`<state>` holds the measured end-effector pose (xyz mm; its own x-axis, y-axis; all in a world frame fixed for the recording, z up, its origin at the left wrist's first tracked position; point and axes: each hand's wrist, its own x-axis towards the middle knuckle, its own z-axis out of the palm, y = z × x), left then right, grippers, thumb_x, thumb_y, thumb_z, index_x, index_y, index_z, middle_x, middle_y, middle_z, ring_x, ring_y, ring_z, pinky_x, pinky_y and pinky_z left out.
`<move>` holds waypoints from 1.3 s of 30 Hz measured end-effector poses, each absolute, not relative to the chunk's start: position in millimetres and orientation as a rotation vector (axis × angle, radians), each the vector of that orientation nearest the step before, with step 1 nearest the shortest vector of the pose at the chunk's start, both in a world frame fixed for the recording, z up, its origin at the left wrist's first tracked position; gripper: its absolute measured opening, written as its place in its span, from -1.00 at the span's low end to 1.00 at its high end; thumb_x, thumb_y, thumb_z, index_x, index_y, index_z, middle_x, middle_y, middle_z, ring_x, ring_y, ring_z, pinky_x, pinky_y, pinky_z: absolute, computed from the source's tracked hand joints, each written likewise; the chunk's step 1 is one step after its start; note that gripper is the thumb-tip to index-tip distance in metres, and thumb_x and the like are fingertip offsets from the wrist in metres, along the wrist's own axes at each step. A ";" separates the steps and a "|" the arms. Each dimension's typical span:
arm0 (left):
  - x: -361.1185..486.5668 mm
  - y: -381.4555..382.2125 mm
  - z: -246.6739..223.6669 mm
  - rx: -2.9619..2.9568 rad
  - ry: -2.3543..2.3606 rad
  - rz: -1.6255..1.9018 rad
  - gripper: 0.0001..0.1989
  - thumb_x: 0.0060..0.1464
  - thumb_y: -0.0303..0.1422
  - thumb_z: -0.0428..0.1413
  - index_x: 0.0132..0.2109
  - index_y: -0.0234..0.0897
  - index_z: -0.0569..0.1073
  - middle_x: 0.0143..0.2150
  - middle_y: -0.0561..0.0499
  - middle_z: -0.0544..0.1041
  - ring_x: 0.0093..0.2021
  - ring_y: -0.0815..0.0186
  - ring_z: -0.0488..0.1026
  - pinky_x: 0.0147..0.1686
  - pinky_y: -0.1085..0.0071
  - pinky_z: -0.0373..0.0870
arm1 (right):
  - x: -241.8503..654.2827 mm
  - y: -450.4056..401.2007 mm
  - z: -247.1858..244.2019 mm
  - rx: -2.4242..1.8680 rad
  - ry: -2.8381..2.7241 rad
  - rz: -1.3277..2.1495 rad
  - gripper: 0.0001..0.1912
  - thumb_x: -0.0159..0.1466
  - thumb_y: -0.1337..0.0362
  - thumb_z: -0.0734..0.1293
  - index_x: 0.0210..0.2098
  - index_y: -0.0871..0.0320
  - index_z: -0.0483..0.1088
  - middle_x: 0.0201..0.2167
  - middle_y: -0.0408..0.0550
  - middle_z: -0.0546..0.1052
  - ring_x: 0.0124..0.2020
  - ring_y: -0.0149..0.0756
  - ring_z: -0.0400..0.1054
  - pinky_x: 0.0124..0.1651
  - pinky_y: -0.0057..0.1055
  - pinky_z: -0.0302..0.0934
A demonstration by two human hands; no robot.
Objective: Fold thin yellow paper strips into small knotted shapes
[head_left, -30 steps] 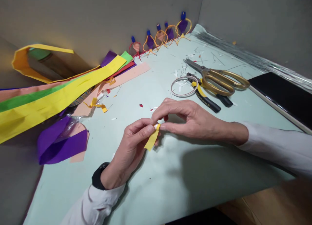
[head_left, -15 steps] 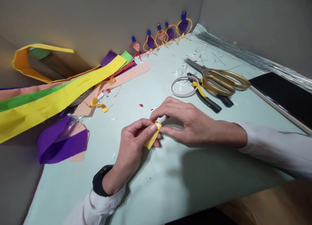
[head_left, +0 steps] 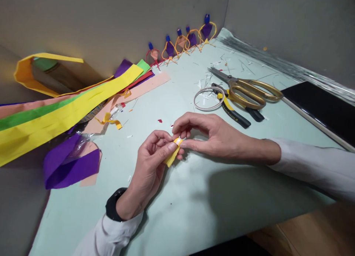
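Note:
Between the thumb and fingers of my left hand [head_left: 155,150] is a small yellow strip [head_left: 172,159], paper or fabric, slanting down toward me. A short white piece [head_left: 178,141], resembling tape, lies across its upper end. My right hand [head_left: 208,134] meets that same end from the right, its thumb on the strip's edge beside the white piece and its curled index finger just above. Both hands are closed around this little piece over the pale green table [head_left: 183,211]. The fingers behind the strip are partly hidden.
Gold-handled scissors [head_left: 246,91], black-and-yellow pliers [head_left: 235,115] and a tape ring [head_left: 210,99] lie beyond my right hand, near a dark tablet-like slab [head_left: 318,110]. Coloured strips [head_left: 69,115] and a purple loop [head_left: 72,165] occupy the left. Several small figures [head_left: 170,49] lean against the wall.
My right thumb and index finger have come in closer on the strip's upper end, and the index has curled more. The left hand keeps its hold, with more of the white piece showing.

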<state>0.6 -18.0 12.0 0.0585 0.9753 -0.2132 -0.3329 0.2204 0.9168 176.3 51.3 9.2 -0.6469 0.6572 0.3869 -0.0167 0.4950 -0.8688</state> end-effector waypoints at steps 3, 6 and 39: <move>-0.3 -18.1 11.7 0.801 1.023 1.179 -0.90 0.11 -0.47 0.19 -0.19 -0.24 0.47 -0.36 0.08 0.53 -0.41 0.44 0.48 -0.32 0.51 0.45 | 175.3 50.9 8.9 -0.534 -2.006 1.220 -0.78 0.20 0.43 0.39 -0.15 0.17 0.40 -0.24 -0.16 0.50 -0.25 -0.42 0.39 -0.12 -0.46 0.28; -1.6 -17.9 11.3 0.790 1.036 1.159 -0.85 0.13 -0.46 0.18 -0.12 -0.24 0.49 -0.36 0.07 0.53 -0.41 0.44 0.47 -0.32 0.53 0.44 | 174.7 51.2 7.7 -0.547 -1.990 1.267 -0.78 0.20 0.43 0.38 -0.15 0.16 0.40 -0.23 -0.15 0.49 -0.23 -0.40 0.39 -0.11 -0.45 0.29; 4.0 -17.6 5.7 0.887 1.335 1.290 -0.89 -0.03 -0.36 0.32 -0.30 -0.25 0.63 -0.38 0.05 0.57 -0.39 0.43 0.40 -0.35 0.54 0.34 | 170.4 48.0 -0.7 -0.424 -2.118 0.550 -0.87 0.24 0.45 0.27 -0.20 0.19 0.34 -0.28 0.00 0.51 -0.22 -0.25 0.34 -0.13 -0.30 0.26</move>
